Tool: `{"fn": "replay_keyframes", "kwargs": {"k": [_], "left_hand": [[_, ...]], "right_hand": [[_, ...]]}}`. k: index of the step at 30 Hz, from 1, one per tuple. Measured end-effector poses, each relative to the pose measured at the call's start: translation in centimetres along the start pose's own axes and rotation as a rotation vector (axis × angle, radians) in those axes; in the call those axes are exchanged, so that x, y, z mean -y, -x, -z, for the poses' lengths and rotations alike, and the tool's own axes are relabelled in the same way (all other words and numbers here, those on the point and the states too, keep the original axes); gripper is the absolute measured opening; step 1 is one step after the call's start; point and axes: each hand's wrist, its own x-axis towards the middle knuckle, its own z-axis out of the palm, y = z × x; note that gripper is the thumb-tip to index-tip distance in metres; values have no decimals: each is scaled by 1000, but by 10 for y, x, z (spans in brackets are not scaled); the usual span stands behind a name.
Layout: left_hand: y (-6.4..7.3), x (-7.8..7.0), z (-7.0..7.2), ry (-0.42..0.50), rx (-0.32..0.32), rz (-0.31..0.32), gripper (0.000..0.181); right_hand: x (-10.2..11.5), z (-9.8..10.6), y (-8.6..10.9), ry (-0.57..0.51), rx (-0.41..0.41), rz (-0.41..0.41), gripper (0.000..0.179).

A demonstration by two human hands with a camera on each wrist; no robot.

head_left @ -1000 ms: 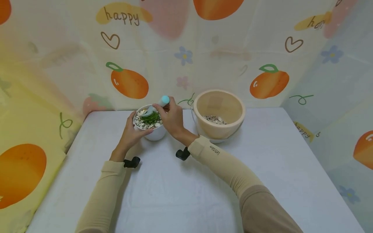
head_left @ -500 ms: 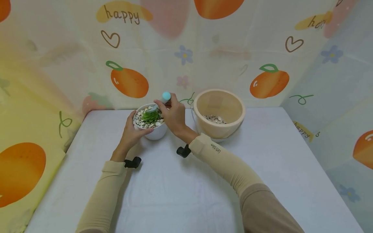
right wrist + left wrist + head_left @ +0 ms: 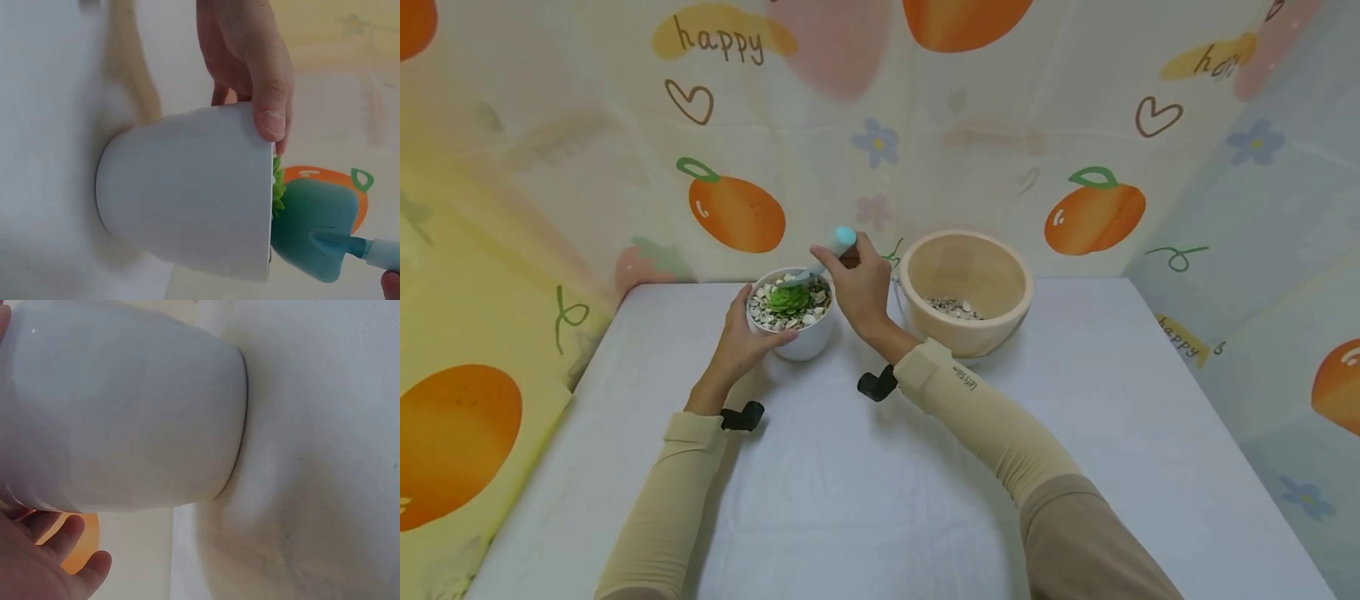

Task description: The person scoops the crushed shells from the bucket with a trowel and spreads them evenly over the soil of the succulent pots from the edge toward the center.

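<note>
A white flowerpot [image 3: 805, 343] stands on the table near its back edge, filled with pale pebbles [image 3: 763, 312] around a green succulent [image 3: 790, 301]. My left hand [image 3: 741, 343] grips the pot from the left, thumb along the near side of the rim. My right hand [image 3: 865, 287] holds a small trowel by its light blue handle [image 3: 835, 248], above the pot's right side. In the right wrist view the trowel's teal blade [image 3: 312, 228] is over the pot mouth, beside the leaves. Its tip is hidden behind the rim.
A beige bucket [image 3: 966, 335] with some pebbles at the bottom stands right of the pot. A white cloth [image 3: 850, 492] covers the table. A printed curtain [image 3: 820, 192] hangs directly behind the table, with more at both sides.
My right hand has moved up and to the right with the trowel, whose blade has come off the succulent's leaves toward the back. The left hand keeps its grip on the pot.
</note>
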Motion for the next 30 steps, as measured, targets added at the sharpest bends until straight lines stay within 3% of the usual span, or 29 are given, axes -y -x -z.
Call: {"fn": "replay_keyframes", "kwargs": {"k": [10, 17, 21, 26, 30], "left_hand": [[0, -2, 1, -6, -2, -12, 117], [2, -3, 2, -17, -5, 11, 116], [2, -1, 1, -21, -23, 3, 115], [1, 1, -1, 13, -39, -2, 114], [1, 3, -3, 29, -45, -6, 114]], "right_hand": [[-5, 4, -5, -71, -65, -74, 29], [-4, 5, -8, -177, -86, -198, 27], [-3, 7, -8, -202, -92, -223, 25], [-3, 10, -9, -219, -83, -234, 25], [-2, 14, -11, -269, -101, -310, 23]]}}
